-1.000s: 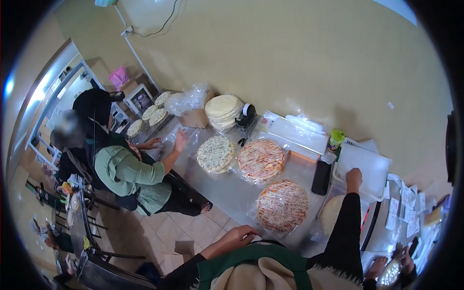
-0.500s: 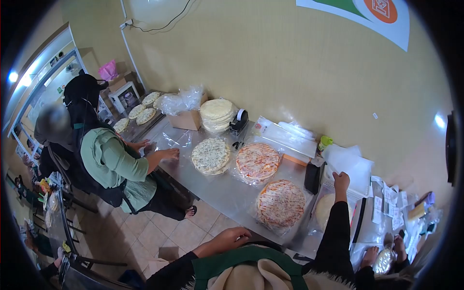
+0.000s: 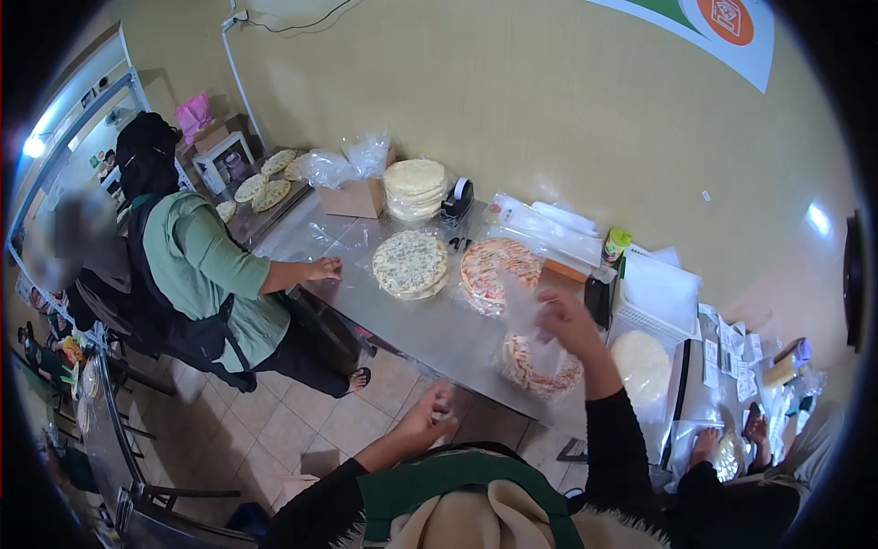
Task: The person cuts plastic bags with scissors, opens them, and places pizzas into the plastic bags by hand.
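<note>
My right hand (image 3: 569,322) is closed on a thin translucent plastic sheet (image 3: 521,306), blurred by motion, which hangs over the stacked pizzas. Partly hidden behind it are a near pizza stack with red and white topping (image 3: 540,377) and a similar farther stack (image 3: 498,265). My left hand (image 3: 428,419) hovers in front of the table edge, fingers loosely bent and apart, with nothing visible in it. Left of the red-topped stacks lies a white, dark-speckled pizza stack (image 3: 410,263). A plain pale round base (image 3: 639,366) lies right of my right forearm.
White sheets fill a basket (image 3: 654,316) at the right. Along the wall stand a tape dispenser (image 3: 457,199), a stack of pale bases (image 3: 415,189) and a cardboard box (image 3: 352,199). A co-worker in a green top (image 3: 206,252) stands left; another person's hands (image 3: 706,446) work at far right.
My right hand has moved left from the basket of white sheets and now carries a plastic sheet over the pizzas. My left hand has lifted and loosened. The co-worker at left has shifted.
</note>
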A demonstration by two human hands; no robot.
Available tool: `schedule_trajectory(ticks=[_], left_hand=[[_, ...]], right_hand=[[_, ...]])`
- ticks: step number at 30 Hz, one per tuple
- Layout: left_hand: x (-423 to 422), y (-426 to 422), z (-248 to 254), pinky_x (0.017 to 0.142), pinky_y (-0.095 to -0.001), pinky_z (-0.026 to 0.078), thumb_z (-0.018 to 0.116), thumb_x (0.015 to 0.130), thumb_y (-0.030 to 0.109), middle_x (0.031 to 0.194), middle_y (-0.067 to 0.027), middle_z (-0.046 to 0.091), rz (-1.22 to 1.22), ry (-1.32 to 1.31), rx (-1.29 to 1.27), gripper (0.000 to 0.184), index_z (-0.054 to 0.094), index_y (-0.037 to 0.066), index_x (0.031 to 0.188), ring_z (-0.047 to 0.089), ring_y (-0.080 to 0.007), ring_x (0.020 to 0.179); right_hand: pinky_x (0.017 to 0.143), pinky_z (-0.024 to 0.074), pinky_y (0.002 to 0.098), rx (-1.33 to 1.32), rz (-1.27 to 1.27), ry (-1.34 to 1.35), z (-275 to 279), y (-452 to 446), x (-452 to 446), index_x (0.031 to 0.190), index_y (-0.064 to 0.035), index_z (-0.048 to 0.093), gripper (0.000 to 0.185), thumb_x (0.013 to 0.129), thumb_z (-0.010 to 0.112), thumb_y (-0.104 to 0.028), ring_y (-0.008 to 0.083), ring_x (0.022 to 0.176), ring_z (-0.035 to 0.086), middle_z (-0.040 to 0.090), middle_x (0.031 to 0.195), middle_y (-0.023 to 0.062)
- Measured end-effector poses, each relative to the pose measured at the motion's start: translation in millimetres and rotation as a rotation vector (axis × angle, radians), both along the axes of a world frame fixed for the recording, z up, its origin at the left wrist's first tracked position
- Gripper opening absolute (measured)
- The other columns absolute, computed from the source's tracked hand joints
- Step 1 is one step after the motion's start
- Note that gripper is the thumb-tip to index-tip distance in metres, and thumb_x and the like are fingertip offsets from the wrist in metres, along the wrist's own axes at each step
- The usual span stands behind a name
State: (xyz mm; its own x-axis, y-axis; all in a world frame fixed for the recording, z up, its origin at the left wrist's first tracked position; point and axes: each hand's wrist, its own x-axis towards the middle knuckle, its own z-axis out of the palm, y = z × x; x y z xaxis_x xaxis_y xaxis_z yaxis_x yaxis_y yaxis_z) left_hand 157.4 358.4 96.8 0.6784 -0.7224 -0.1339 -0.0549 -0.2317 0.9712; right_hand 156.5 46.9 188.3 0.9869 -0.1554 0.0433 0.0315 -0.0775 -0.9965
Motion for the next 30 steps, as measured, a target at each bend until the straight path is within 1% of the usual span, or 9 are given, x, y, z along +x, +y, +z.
schedule_trajectory(ticks=[2,4,6,8,9,11,15,19,30], left_hand=[[6,8,-10,0.075,-0.0323,0.048,0.061,0.08,0.009,0.122,-0.0128,0.043,0.116,0.091,-0.057,0.067,0.022,0.008,0.134,0.052,-0.0214,0.098],[17,19,-21,0.078,-0.0334,0.047,0.063,0.078,0.009,0.123,-0.0125,0.042,0.188,0.425,-0.277,0.072,0.019,0.008,0.135,0.052,-0.0232,0.1],[23,26,-29,0.08,-0.0337,0.046,0.063,0.078,0.01,0.121,-0.0114,0.046,0.271,0.342,-0.421,0.066,0.026,0.007,0.132,0.052,-0.0242,0.101],[55,25,-65,0.082,-0.0344,0.046,0.063,0.079,0.011,0.118,-0.0122,0.05,0.22,1.204,-0.776,0.054,0.037,0.007,0.126,0.051,-0.0244,0.103],[44,26,-41,0.082,-0.0344,0.046,0.063,0.079,0.011,0.118,-0.0122,0.05,0.221,1.206,-0.782,0.054,0.037,0.007,0.126,0.051,-0.0244,0.103],[11,28,36,0.078,-0.0326,0.047,0.063,0.08,0.011,0.103,-0.01,0.058,0.201,0.476,-0.722,0.031,0.051,0.006,0.108,0.056,-0.0206,0.094],[22,17,50,0.073,-0.0249,0.045,0.058,0.085,0.009,0.08,-0.0018,0.061,0.354,0.325,-0.605,0.005,0.056,0.005,0.086,0.057,-0.0099,0.074],[27,7,57,0.068,-0.0234,0.045,0.056,0.087,0.013,0.077,-0.0013,0.061,0.352,0.18,-0.514,0.01,0.057,0.003,0.087,0.056,-0.0086,0.07],[24,-53,80,0.063,-0.0209,0.043,0.053,0.089,0.014,0.072,-0.0012,0.057,0.431,-0.043,-0.425,0.012,0.053,0.003,0.085,0.052,-0.0072,0.064]], right_hand=[[0.056,0.0492,0.0249,0.061,0.387,0.058,10,43,-2,0.105,-0.0047,0.052,0.024,0.082,0.058,-0.009,0.011,0.063,0.058,0.059,0.079,0.0045],[0.064,0.0479,0.0246,0.169,0.678,0.145,33,86,-11,0.105,-0.0038,0.054,0.025,0.082,0.059,-0.011,0.0099,0.072,0.057,0.059,0.083,0.0042],[0.068,0.0466,0.0244,0.275,0.761,0.166,33,111,-16,0.103,-0.0033,0.054,0.023,0.082,0.059,-0.011,0.0094,0.075,0.056,0.059,0.083,0.004],[0.071,0.0453,0.0242,0.384,0.842,0.195,34,117,-17,0.1,-0.0029,0.055,0.021,0.081,0.059,-0.012,0.009,0.078,0.055,0.058,0.084,0.0037],[0.072,0.0445,0.0242,0.423,0.81,0.211,35,117,-16,0.098,-0.003,0.056,0.019,0.081,0.06,-0.011,0.0091,0.078,0.055,0.058,0.083,0.0035],[0.073,0.0437,0.0242,0.458,0.781,0.236,32,113,-13,0.095,-0.0031,0.057,0.017,0.08,0.06,-0.011,0.0092,0.078,0.055,0.057,0.082,0.0033],[0.057,0.042,0.0203,0.417,0.38,0.119,30,76,-9,0.088,-0.0047,0.055,0.012,0.081,0.06,-0.013,0.007,0.062,0.052,0.056,0.074,0.0011],[0.043,0.0342,0.0179,0.116,0.134,0.032,39,40,-17,0.087,-0.0051,0.054,0.013,0.082,0.062,-0.014,0.0033,0.048,0.043,0.052,0.066,-0.0022],[0.051,0.0371,0.0175,0.171,0.104,-0.033,31,-23,-28,0.091,-0.0047,0.053,0.02,0.077,0.067,-0.01,0.003,0.058,0.05,0.055,0.068,-0.0017]])
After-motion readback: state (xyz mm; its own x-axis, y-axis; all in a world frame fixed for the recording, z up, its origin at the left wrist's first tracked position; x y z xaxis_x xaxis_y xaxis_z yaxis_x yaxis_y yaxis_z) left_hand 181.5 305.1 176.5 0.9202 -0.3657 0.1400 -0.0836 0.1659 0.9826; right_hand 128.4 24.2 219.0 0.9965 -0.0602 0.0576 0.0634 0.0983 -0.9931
